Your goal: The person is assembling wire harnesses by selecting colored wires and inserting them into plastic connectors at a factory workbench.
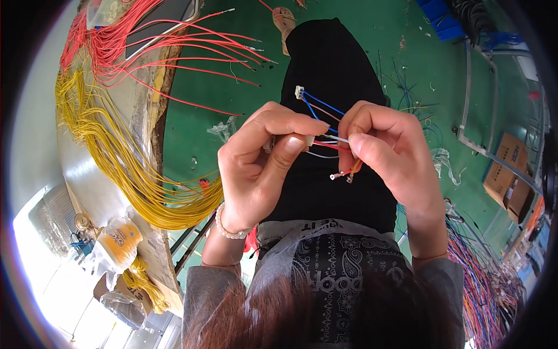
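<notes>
- While the head camera looks straight down, both hands meet over the black-clad lap, well above the green floor (349, 35).
- Left hand (258, 166) is clenched, thumb and fingertips pinching a small white connector (308, 141) at its right edge.
- Right hand (386, 148) sits just beside that connector, fingers pinched on a thin white wire (337, 138) whose end points into it.
- Blue wires (319, 106) rise from the connector to a second small white plug (299, 91) above the connector.
- Red wire (328, 146) runs out of the connector toward the right hand; loose ends with metal terminals (343, 174) hang below the connector, under the right fingers.
- Bead bracelet (228, 228) circles the left wrist, below the connector.
- Far left of the connector, the worktop (110, 198) carries a big bundle of yellow wires (128, 174) drooping over its edge, with red wires (174, 43) fanned out above them.
- Down to the right of the connector, a tangle of multicoloured wires (482, 279) lies on the floor, cardboard boxes (511, 174) just above it.
</notes>
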Action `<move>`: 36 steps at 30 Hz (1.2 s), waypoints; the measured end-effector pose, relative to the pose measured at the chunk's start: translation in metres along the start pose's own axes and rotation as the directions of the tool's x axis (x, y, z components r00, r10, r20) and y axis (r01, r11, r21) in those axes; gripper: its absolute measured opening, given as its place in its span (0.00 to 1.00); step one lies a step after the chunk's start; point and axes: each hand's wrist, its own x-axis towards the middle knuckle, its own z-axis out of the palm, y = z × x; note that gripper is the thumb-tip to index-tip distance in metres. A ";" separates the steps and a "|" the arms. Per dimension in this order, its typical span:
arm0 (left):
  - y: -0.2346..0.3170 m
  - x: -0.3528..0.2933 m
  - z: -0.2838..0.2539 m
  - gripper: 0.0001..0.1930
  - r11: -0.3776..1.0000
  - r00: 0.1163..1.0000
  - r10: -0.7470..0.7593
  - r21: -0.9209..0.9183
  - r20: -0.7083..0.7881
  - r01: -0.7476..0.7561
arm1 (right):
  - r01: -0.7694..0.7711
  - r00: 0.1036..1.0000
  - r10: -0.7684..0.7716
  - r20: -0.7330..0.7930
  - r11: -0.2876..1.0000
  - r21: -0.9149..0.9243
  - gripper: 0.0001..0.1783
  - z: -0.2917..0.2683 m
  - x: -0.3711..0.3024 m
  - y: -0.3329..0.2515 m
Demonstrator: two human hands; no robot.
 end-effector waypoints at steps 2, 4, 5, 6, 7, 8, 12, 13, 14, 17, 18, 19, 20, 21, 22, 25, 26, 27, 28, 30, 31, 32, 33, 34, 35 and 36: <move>0.003 0.000 0.002 0.07 1.000 1.000 -0.006 0.019 -0.008 0.006 | 0.005 1.000 -0.005 -0.001 1.000 -0.015 0.07 0.002 0.001 0.000; 0.003 0.000 0.003 0.07 0.999 1.000 -0.011 0.038 -0.016 0.012 | 0.010 1.000 -0.010 -0.001 1.000 -0.029 0.09 0.004 0.002 0.001; 0.001 0.001 0.002 0.07 0.999 1.000 0.003 0.036 0.001 -0.003 | 0.016 1.000 -0.016 -0.006 1.000 -0.027 0.10 0.006 0.003 0.002; 0.001 0.001 0.001 0.07 0.999 1.000 0.017 0.034 0.018 -0.018 | 0.021 1.000 -0.021 -0.011 0.999 -0.026 0.10 0.007 0.003 0.003; 0.001 0.001 0.001 0.07 0.999 1.000 0.018 0.034 0.018 -0.018 | 0.021 1.000 -0.022 -0.010 0.999 -0.026 0.10 0.007 0.003 0.003; 0.001 0.001 0.000 0.07 0.999 0.999 0.021 0.039 0.025 -0.022 | 0.038 0.999 -0.038 -0.008 0.999 -0.038 0.10 0.007 0.003 0.003; 0.000 0.000 -0.001 0.07 1.000 0.999 0.004 0.005 0.043 -0.005 | 0.088 0.996 -0.089 -0.009 0.994 -0.066 0.11 0.009 0.004 0.005; 0.001 0.000 -0.001 0.07 1.000 0.999 0.004 0.004 0.043 -0.005 | 0.087 0.996 -0.088 -0.009 0.994 -0.067 0.11 0.008 0.004 0.005; 0.001 0.000 -0.001 0.07 1.000 0.999 0.003 0.008 0.044 -0.004 | 0.104 0.995 -0.104 0.002 0.991 -0.080 0.10 0.007 0.004 0.006; 0.001 0.000 -0.001 0.07 1.000 0.999 -0.006 -0.003 0.039 0.006 | 0.132 0.991 -0.129 0.029 0.985 -0.112 0.09 0.007 0.006 0.006; 0.002 0.000 -0.001 0.07 1.000 0.999 -0.013 -0.017 0.033 0.013 | 0.143 0.989 -0.139 0.044 0.981 -0.130 0.10 0.007 0.006 0.006; 0.002 0.000 -0.001 0.07 1.000 0.999 -0.011 -0.017 0.033 0.012 | 0.145 0.989 -0.140 0.045 0.981 -0.130 0.10 0.007 0.005 0.005; 0.001 0.000 -0.002 0.06 0.999 0.999 -0.016 -0.036 0.041 0.018 | 0.125 0.991 -0.119 0.055 0.982 -0.138 0.10 0.007 0.006 0.004; 0.000 0.000 -0.002 0.06 0.998 0.999 -0.021 -0.055 0.048 0.023 | 0.106 0.993 -0.097 0.066 0.984 -0.146 0.10 0.008 0.006 0.004; 0.001 0.000 -0.003 0.06 0.998 0.999 -0.021 -0.055 0.048 0.024 | 0.106 0.993 -0.097 0.066 0.984 -0.145 0.10 0.006 0.007 0.004; 0.003 -0.001 -0.003 0.06 0.991 0.995 -0.067 -0.112 0.080 0.076 | 0.028 0.994 -0.024 0.111 0.999 -0.042 0.07 0.002 0.008 0.004; 0.003 -0.002 -0.003 0.06 0.983 0.993 -0.105 -0.149 0.047 0.111 | 0.038 0.993 -0.033 0.113 0.999 -0.036 0.07 0.003 0.007 0.006; 0.003 -0.002 -0.002 0.06 0.972 0.989 -0.144 -0.187 0.015 0.144 | 0.047 0.992 -0.043 0.116 0.998 -0.031 0.07 0.004 0.007 0.007; 0.002 -0.002 -0.003 0.06 0.972 0.989 -0.145 -0.187 0.015 0.145 | 0.046 0.992 -0.042 0.116 0.998 -0.030 0.07 0.005 0.007 0.006; 0.000 -0.004 -0.005 0.06 0.978 0.991 -0.131 -0.160 0.033 0.135 | 0.023 1.000 -0.024 -0.014 0.998 -0.053 0.09 0.009 0.007 0.005; -0.001 -0.002 -0.006 0.06 0.977 0.990 -0.135 -0.160 0.031 0.138 | 0.020 1.000 -0.021 -0.012 0.998 -0.051 0.09 0.010 0.008 0.005; -0.002 0.001 -0.006 0.06 0.984 0.993 -0.103 -0.144 0.051 0.109 | 0.077 0.996 -0.079 -0.031 0.994 -0.078 0.08 0.010 0.008 0.006; -0.002 0.001 -0.007 0.06 0.988 0.995 -0.070 -0.129 0.072 0.079 | 0.133 0.989 -0.139 -0.048 0.985 -0.106 0.07 0.011 0.007 0.007; -0.002 -0.003 -0.006 0.06 0.988 0.995 -0.073 -0.131 0.073 0.082 | 0.087 0.994 -0.094 -0.064 0.992 -0.094 0.07 0.012 0.004 0.005; -0.002 -0.004 -0.004 0.06 0.991 0.994 -0.082 -0.105 0.067 0.089 | 0.094 0.993 -0.100 -0.060 0.991 -0.095 0.07 0.011 0.005 0.007; -0.002 -0.003 -0.003 0.06 0.992 0.994 -0.090 -0.079 0.061 0.095 | 0.149 0.987 -0.155 -0.048 0.982 -0.115 0.07 0.011 0.006 0.011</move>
